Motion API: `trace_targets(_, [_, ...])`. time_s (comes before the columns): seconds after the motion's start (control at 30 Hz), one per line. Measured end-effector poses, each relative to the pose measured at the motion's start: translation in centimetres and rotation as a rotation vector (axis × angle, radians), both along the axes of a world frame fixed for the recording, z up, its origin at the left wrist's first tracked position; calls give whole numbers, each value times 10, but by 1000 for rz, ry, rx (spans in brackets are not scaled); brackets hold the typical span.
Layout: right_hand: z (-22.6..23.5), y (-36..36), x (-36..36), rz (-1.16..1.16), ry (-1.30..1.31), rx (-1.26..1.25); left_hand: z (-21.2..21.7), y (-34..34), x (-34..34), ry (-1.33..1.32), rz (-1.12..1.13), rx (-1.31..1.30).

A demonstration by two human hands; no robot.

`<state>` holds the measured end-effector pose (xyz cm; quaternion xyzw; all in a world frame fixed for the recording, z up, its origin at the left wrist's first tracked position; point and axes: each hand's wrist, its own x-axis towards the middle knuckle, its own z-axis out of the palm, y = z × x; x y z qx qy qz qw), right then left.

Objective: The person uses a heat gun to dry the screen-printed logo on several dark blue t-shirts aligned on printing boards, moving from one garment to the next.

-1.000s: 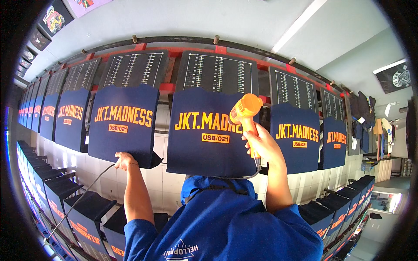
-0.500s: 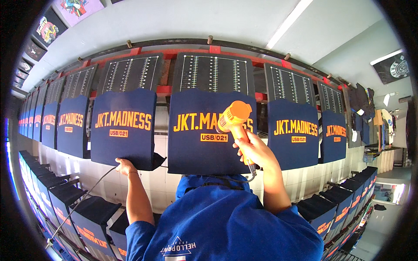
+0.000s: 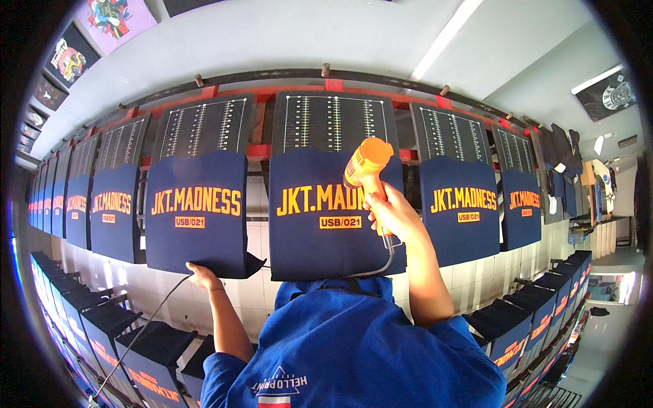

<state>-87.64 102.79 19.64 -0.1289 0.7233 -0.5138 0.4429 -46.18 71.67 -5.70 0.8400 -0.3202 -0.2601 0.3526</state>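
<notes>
Right hand (image 3: 398, 214) grasping the handle of a yellow-orange, rounded plastic hot-air gun (image 3: 369, 166), held over the middle garment, its head covering part of the print. Largest in view is the long black-and-red metal rack (image 3: 334, 86), running across the scene and carrying a row of flat black boards with white measuring scales (image 3: 313, 132). Each of these is dressed in a navy cloth shirt (image 3: 306, 248), and a second row of navy shirts (image 3: 151, 345) lines the near side, behind the person's blue top (image 3: 360, 340). As far as the work can be judged, the printing looks finished: every shirt whose front shows clearly bears bold orange lettering over a small orange rectangle (image 3: 340, 222). Which shirts the gun has already treated, and which are left, cannot be told; the middle one appears to be in hand. Smaller than the garments is the thin grey cable (image 3: 392, 256), leaving the gun's handle and passing before the waist. Right forearm slants up and inward, elbow bent. Left forearm reaches outward, and the left hand (image 3: 204, 277), its fingertips at the neighbouring shirt's lower edge, seems to be pinching the cable, which trails off lower left
</notes>
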Motion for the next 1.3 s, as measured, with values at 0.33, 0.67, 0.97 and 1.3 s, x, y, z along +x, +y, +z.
trace_targets(0.33, [12,13,17,-61,-6,84,-9,0,9,51,-47,-7])
trace_targets(0.67, [14,33,42,-18,-93,113,-9,-2,5,-15,-19,30])
trace_targets(0.97, [10,10,43,50,-54,74,-5,1,2,57,-67,-50])
trace_targets(1.3, [2,-23,21,-29,41,14,-9,-2,6,-31,-94,-15])
